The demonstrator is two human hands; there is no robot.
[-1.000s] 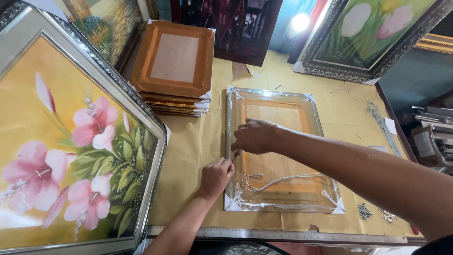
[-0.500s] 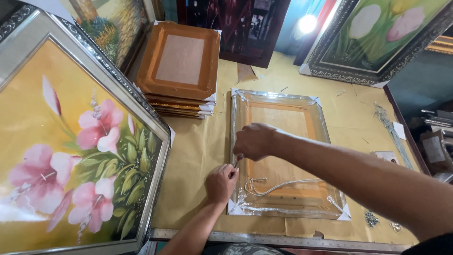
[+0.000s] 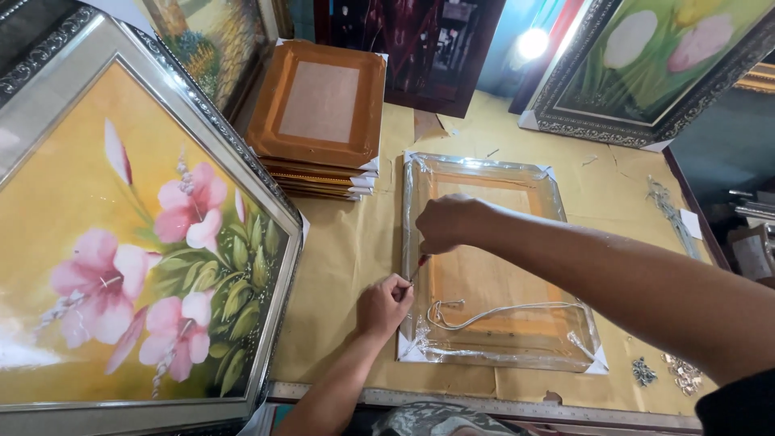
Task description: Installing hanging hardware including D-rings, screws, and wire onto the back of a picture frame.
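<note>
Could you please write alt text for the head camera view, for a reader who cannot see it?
Two hands, left and right, work at the left edge of a plastic-wrapped frame lying face down on a paper-covered table. A flower painting stands left; stacked frames lie behind.

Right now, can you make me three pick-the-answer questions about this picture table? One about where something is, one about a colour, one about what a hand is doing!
1. Where is the stack of brown frames?
A. behind the wrapped frame, to its left
B. on the floor
C. on top of the wrapped frame

2. What colour are the flowers in the big painting on the left?
A. blue
B. pink
C. black

3. What is the left hand doing?
A. resting flat and open
B. pinching a small tool
C. lifting a painting

Answers: 1 A, the stack sits past the wrapped frame's far left corner. 2 B, the petals are pink on yellow. 3 B, its fingers close on the thin tool at the frame's left edge.
</note>
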